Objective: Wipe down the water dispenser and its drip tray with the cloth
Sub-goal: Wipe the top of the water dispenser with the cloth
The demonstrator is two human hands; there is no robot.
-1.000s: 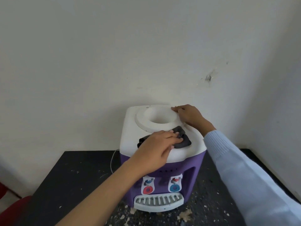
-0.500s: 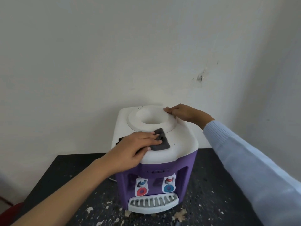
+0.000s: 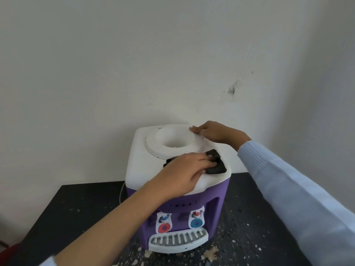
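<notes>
Dark cloth (image 3: 216, 163) bunched on the water dispenser (image 3: 138, 166) lid, four o'clock from the bottle well, and the left hand (image 3: 184, 169) curls round it, bearing down to scrub. At two o'clock the right hand (image 3: 213, 131) lies flat on the rim, fingers straight, likely steadying the unit. Down at six, the drip tray (image 3: 178, 241) looks untouched.

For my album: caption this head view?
Left hand grips a dark cloth atop the water dispenser; right hand rests on its rear rim.
</notes>
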